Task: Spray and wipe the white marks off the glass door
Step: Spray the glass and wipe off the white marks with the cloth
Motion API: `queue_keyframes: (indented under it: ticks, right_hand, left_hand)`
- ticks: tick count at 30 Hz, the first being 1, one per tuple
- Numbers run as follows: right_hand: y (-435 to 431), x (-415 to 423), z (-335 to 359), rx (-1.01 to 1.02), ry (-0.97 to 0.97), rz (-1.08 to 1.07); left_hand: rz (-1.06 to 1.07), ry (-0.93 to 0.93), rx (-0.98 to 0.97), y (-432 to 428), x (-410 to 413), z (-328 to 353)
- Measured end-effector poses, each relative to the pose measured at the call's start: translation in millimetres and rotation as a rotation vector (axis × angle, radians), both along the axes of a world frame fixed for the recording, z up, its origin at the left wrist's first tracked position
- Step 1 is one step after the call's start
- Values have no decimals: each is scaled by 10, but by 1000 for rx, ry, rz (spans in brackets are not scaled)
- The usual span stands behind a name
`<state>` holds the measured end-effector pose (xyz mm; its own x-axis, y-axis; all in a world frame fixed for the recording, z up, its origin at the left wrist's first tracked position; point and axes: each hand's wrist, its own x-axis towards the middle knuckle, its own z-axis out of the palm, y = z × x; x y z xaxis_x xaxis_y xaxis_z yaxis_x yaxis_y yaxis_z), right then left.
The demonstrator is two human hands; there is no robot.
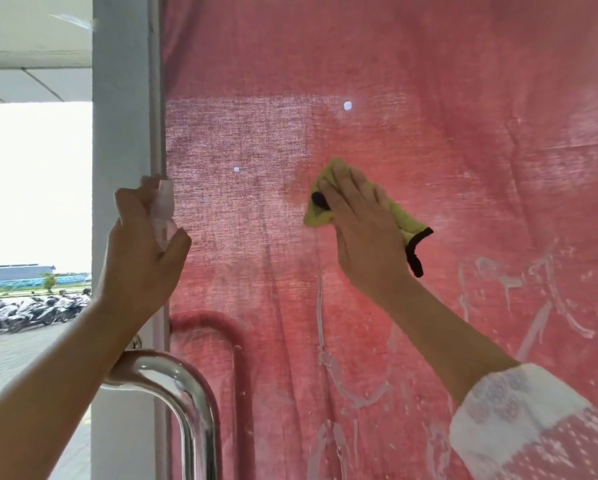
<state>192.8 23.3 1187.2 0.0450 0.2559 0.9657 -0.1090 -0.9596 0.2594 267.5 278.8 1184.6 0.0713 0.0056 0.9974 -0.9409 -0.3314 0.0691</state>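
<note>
The glass door point(412, 81) fills the view, with a red cloth hanging behind it. White smeared marks point(540, 306) streak its lower right and lower middle, and thin drips run down at the centre. My right hand point(360, 216) presses a yellow wiping cloth point(320, 216) with a black edge flat against the glass at mid-height. My left hand point(145, 244) is raised at the door's left edge, wrapped around a small clear spray bottle point(162, 209), mostly hidden by the fingers.
A chrome pull handle point(183, 393) curves out from the door at lower left, just under my left forearm. A white door frame post point(124, 98) stands left of the glass. Beyond it lie a paved yard and parked motorbikes point(31, 310).
</note>
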Motion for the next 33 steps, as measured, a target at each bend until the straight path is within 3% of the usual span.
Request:
queue_keyframes:
  ticks: [3,9,16,25,33]
  right_hand:
    - [290,172,124,51,-44,51]
    - [216,138,-247,-291,184,57]
    - [407,243,263,51,-36,27]
    - [398,252,-350,-401,262,35]
    - [615,367,112,-47,49,70]
  left_hand:
    - [30,-16,43,3,28,-2]
    - [58,45,53,-12,7,-6]
    - [29,5,59,-29,-13,-12]
    - [15,-1,35,48,143,-21]
    - [4,-11,14,31,82,-22]
